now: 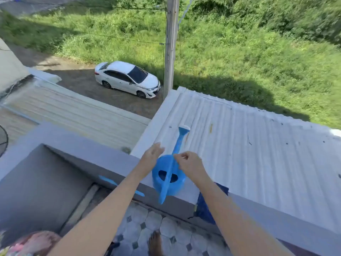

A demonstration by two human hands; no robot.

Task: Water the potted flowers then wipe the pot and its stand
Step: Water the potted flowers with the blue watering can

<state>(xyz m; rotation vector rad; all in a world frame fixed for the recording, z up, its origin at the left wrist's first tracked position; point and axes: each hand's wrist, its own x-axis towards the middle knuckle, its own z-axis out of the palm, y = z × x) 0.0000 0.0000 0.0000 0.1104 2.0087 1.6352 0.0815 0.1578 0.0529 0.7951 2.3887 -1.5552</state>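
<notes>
A blue watering can [168, 177] sits on a balcony ledge [103, 159]; open left hand [152, 157] beside it, right hand [191, 163] loosely curled above, its grip unclear. Flowers blurred at the corner.

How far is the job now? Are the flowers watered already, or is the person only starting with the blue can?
Nothing looks done that this view can confirm. The blue watering can stands on the grey wall ledge, its spout over the white corrugated roof. The left hand and right hand are at the can, neither gripping its handle. The pink flowers show only at the bottom left corner. Watering and wiping seem left.
</notes>
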